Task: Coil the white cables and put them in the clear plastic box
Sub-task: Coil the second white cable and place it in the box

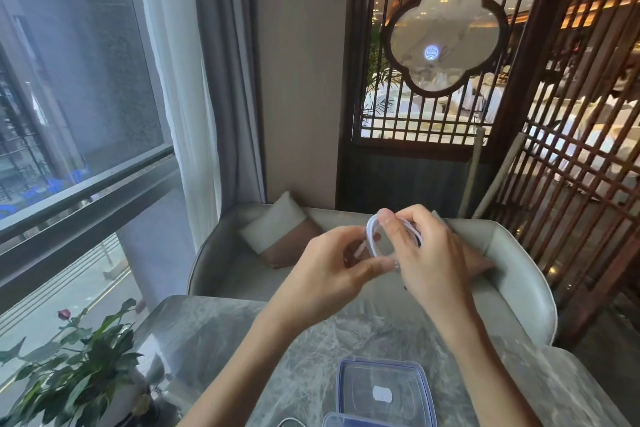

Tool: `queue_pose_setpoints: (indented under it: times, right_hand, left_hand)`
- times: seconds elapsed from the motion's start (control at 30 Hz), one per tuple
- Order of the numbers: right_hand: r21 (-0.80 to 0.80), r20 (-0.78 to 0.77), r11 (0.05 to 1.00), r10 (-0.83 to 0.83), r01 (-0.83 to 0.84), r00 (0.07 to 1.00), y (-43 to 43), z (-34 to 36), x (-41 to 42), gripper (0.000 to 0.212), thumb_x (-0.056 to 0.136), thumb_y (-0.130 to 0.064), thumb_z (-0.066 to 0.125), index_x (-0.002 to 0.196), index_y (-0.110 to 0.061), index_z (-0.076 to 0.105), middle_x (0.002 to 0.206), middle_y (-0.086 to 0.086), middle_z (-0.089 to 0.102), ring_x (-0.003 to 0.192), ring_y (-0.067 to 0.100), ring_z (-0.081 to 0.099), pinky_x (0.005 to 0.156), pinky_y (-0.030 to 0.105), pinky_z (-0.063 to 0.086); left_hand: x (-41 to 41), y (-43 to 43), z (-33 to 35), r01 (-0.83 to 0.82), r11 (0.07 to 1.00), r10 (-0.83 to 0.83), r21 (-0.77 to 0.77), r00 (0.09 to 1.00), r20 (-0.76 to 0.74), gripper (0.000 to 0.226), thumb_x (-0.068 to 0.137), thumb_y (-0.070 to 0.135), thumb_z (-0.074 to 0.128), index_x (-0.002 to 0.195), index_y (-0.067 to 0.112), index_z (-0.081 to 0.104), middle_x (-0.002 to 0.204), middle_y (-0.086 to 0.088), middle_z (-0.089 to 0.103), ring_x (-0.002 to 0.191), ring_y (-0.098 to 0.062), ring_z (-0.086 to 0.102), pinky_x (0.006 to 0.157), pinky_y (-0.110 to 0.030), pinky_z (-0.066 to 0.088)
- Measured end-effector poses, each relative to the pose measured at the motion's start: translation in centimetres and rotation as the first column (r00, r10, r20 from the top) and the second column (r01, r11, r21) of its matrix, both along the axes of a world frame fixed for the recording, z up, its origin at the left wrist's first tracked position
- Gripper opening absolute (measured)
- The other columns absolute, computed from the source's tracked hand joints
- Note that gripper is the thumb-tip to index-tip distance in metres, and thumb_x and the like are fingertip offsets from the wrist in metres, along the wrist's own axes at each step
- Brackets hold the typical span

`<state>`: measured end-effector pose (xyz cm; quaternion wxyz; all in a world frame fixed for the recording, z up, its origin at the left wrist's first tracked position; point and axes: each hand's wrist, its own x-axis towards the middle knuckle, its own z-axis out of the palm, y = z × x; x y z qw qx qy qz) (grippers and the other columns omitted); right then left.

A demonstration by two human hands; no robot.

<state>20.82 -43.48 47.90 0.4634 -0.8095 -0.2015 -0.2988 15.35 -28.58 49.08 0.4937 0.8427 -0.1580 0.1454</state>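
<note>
Both hands are raised above the grey marble table, holding one white cable wound into a small loop. My right hand pinches the loop's top between thumb and fingers. My left hand grips the loop's lower left side, where a connector end sticks out. A clear plastic box with a blue-edged rim lies on the table near the bottom edge. A second clear piece overlaps it in front, and a bit of another white cable shows at the bottom edge.
A potted plant with a rosebud stands at the table's left edge. Behind the table is a grey armchair with a cushion. A window is on the left and a wooden lattice screen on the right.
</note>
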Motion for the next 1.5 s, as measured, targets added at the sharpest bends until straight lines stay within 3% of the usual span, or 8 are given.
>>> queue_pose_setpoints:
  times: [0.23, 0.37, 0.57, 0.9, 1.0, 1.17, 1.3, 1.5]
  right_hand:
    - [0.092, -0.048, 0.981, 0.175, -0.17, 0.983, -0.1, -0.2, 0.3, 0.024, 0.092, -0.047, 0.06, 0.094, -0.025, 0.067, 0.075, -0.006, 0.071, 0.07, 0.012, 0.068, 0.058, 0.03, 0.052]
    - [0.044, 0.014, 0.99, 0.136, -0.137, 0.991, 0.1, -0.7, -0.2, 0.026, 0.094, -0.043, 0.057, 0.097, -0.02, 0.07, 0.066, -0.014, 0.064, 0.069, 0.006, 0.066, 0.053, 0.011, 0.044]
    - [-0.003, 0.078, 0.999, 0.035, -0.034, 0.996, 0.6, -0.7, -0.7, 0.027, 0.096, -0.041, 0.054, 0.091, -0.019, 0.07, 0.063, -0.024, 0.056, 0.071, -0.011, 0.06, 0.053, -0.002, 0.035]
    - [-0.09, 0.108, 0.996, 0.02, -0.01, 0.994, 0.4, -1.5, -0.6, 0.037, 0.093, -0.045, 0.051, 0.099, -0.021, 0.077, 0.081, -0.009, 0.076, 0.065, 0.003, 0.065, 0.06, -0.001, 0.039]
    - [-0.098, 0.104, 0.994, 0.053, -0.043, 0.993, 0.3, -1.6, -0.9, 0.039, 0.093, -0.049, 0.051, 0.098, -0.02, 0.078, 0.083, -0.01, 0.077, 0.073, 0.003, 0.067, 0.064, -0.003, 0.04]
    - [-0.077, -0.053, 0.965, 0.246, -0.25, 0.968, -0.3, -0.7, -0.7, 0.036, 0.093, -0.047, 0.053, 0.112, -0.026, 0.076, 0.097, -0.018, 0.076, 0.092, -0.006, 0.068, 0.077, 0.0, 0.045]
    - [0.052, -0.443, 0.804, 0.55, -0.593, 0.708, -2.5, 0.5, 0.1, 0.047, 0.095, -0.027, 0.063, 0.14, -0.037, 0.052, 0.121, -0.027, 0.07, 0.116, -0.004, 0.064, 0.097, 0.012, 0.048]
    - [-0.121, -0.428, 0.769, 0.53, -0.627, 0.732, -5.2, 2.1, 0.0, 0.039, 0.095, -0.027, 0.06, 0.129, -0.048, 0.062, 0.119, -0.033, 0.068, 0.117, -0.011, 0.059, 0.093, 0.004, 0.043]
  left_hand:
    - [0.7, 0.4, -2.0, -0.284, 0.958, 0.286, -0.037, 0.948, 0.14, 0.034, 0.097, 0.025, 0.061, 0.072, 0.002, 0.06, 0.058, -0.004, 0.054, 0.055, -0.018, 0.049, 0.054, -0.034, 0.042]
    - [0.5, 1.0, -1.6, 0.008, 0.962, -0.061, -0.274, 0.981, -0.183, 0.035, 0.095, 0.034, 0.056, 0.101, 0.001, 0.064, 0.069, -0.008, 0.058, 0.059, -0.018, 0.058, 0.054, -0.037, 0.051]
    - [0.1, 0.6, -2.0, 0.082, 0.918, -0.13, -0.387, 0.986, -0.101, 0.046, 0.099, 0.033, 0.048, 0.144, 0.037, 0.04, 0.088, -0.01, 0.06, 0.068, -0.023, 0.064, 0.06, -0.038, 0.054]
    - [-0.5, -0.6, -2.5, -0.052, 0.985, 0.037, -0.165, 0.995, -0.092, 0.029, 0.101, 0.028, 0.039, 0.082, 0.035, 0.06, 0.058, 0.004, 0.052, 0.053, -0.017, 0.049, 0.051, -0.039, 0.042]
    - [-0.1, 0.0, -2.1, -0.022, 0.958, -0.042, -0.285, 0.976, -0.216, 0.039, 0.106, 0.037, 0.036, 0.083, 0.017, 0.06, 0.059, -0.008, 0.051, 0.052, -0.022, 0.051, 0.048, -0.029, 0.041]
    - [0.3, -0.4, -2.2, -0.029, 0.92, -0.085, -0.391, 0.959, -0.271, 0.034, 0.107, 0.034, 0.036, 0.082, 0.012, 0.044, 0.056, 0.005, 0.034, 0.043, -0.011, 0.031, 0.042, -0.021, 0.026]
    - [0.7, -0.2, -2.0, -0.145, 0.947, 0.093, -0.288, 0.978, -0.188, 0.039, 0.106, 0.032, 0.038, 0.081, 0.003, 0.04, 0.066, 0.003, 0.034, 0.051, -0.008, 0.031, 0.047, -0.019, 0.03]
    - [-0.2, -0.1, -0.4, 0.015, 0.913, -0.12, -0.407, 0.965, -0.234, 0.034, 0.108, 0.022, 0.036, 0.075, 0.012, 0.039, 0.051, 0.015, 0.029, 0.042, -0.004, 0.022, 0.04, -0.014, 0.024]
